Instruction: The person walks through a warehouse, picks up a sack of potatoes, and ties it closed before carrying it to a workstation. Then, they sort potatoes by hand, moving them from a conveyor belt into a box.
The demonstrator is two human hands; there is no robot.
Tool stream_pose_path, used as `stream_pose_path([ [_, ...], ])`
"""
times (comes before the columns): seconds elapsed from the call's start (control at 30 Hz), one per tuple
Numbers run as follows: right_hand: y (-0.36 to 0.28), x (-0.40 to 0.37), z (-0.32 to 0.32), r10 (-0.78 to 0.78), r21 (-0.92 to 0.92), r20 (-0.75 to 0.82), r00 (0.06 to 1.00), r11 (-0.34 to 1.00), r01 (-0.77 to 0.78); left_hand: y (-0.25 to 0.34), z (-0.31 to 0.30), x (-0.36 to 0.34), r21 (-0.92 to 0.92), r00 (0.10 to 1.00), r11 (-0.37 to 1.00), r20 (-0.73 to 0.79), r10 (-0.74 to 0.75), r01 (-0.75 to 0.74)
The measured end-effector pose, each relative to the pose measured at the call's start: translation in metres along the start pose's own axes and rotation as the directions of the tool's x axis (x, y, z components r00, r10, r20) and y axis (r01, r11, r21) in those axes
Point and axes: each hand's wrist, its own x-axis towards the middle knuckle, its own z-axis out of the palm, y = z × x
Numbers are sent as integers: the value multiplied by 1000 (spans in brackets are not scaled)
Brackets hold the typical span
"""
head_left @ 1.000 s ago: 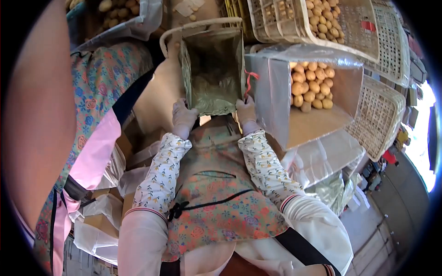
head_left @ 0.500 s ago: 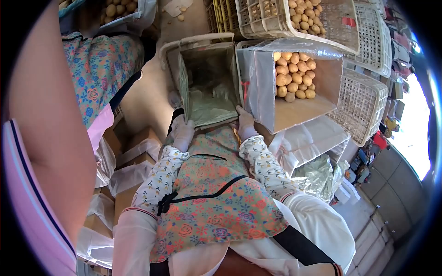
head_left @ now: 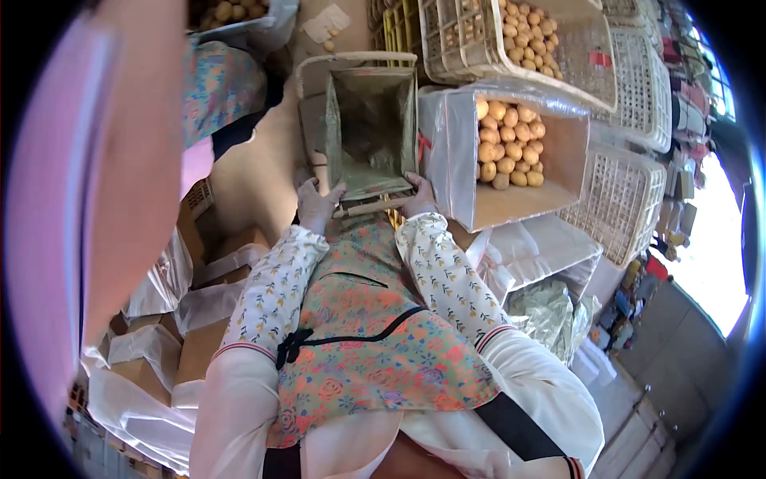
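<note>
Left hand (head_left: 317, 205) and right hand (head_left: 418, 194), fingers curled at the lined container's (head_left: 371, 132) near corners, potatoes (head_left: 511, 144) boxed to the right!

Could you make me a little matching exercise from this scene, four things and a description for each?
Things:
1. Green-lined container
2. Plastic-lined box
3. Apron
4. Sleeve covers

Descriptions:
A. White, with a small leafy print
B. Round produce inside
C. Left hand and right hand at its near corners
D. Floral, with black trim

Pairs: 1-C; 2-B; 3-D; 4-A
</note>
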Motion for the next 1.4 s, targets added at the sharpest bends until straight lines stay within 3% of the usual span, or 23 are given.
stream_pose_path([
  [0.07,2,4,-5,-111,-221,43,993,968,118,-44,4,-2,-90,975,973,-88,203,-211],
  [0.1,11,11,-12,-212,-344,87,973,911,229,-62,-3,-27,-222,962,948,-202,184,-228],
  [0.13,28,28,-27,-286,-449,171,943,829,333,-39,-48,-70,-438,996,895,-19,89,-88],
  [0.17,26,25,-24,-282,-399,145,948,860,317,-126,-22,-63,-294,960,928,-225,164,-228],
  [0.23,34,41,-30,-283,-365,218,934,864,347,-151,-50,-134,-327,964,941,-267,-9,-81],
  [0.3,31,66,-37,-13,17,417,909,1000,7,-223,-27,-200,-378,884,923,-452,-121,-67],
  [0.33,26,76,-36,165,197,552,817,927,-320,-277,9,-229,-534,855,844,-415,-311,48],
  [0.4,17,74,-45,326,236,651,685,771,-592,-262,30,-319,-803,716,578,-316,-623,148],
  [0.47,20,66,-46,241,207,361,901,921,-329,-293,70,-383,-876,653,414,-166,-739,247],
  [0.53,26,44,-44,228,107,-142,963,971,-214,-332,124,-435,-965,585,246,-149,-797,90],
  [0.63,50,-8,-27,136,-471,152,979,881,-49,-357,166,-495,-974,441,150,-212,-872,-172],
  [0.7,77,-59,-9,223,-735,622,751,495,462,-376,212,-524,-932,355,62,-197,-914,-357],
  [0.73,88,-97,2,291,-493,848,444,123,861,-386,241,-538,-939,342,2,-128,-931,-343],
  [0.77,103,-144,16,375,47,927,21,-173,984,-397,272,-550,-941,334,-58,-60,-941,-332],
  [0.83,160,-235,42,525,543,729,-439,-54,838,-414,338,-577,-933,297,-165,67,-952,-321],
  [0.87,201,-278,54,631,490,654,-418,67,869,-417,358,-601,-962,213,-199,158,-964,-187],
  [0.93,301,-361,69,882,-105,464,-85,150,983,-445,424,-642,-924,131,-287,261,-956,-254],
  [1.0,351,-489,41,907,-29,379,-183,209,977,-458,471,-683,-919,3,-246,257,-966,-307],
  [1.07,375,-637,11,809,296,178,-560,499,814,-477,468,-740,-921,-65,-246,278,-958,-303],
  [1.13,416,-720,-6,899,-27,184,-397,408,912,-526,452,-784,-928,-109,-218,261,-959,-303],
  [1.23,448,-781,21,644,325,472,-602,508,798,-596,341,-844,-961,-62,-56,76,-995,-271],
  [1.33,466,-806,83,635,259,664,-395,300,918,-672,203,-871,-950,62,84,-107,-992,-300],
  [1.4,472,-818,118,611,309,706,-358,189,932,-722,149,-869,-915,63,361,-377,-924,-180],
])
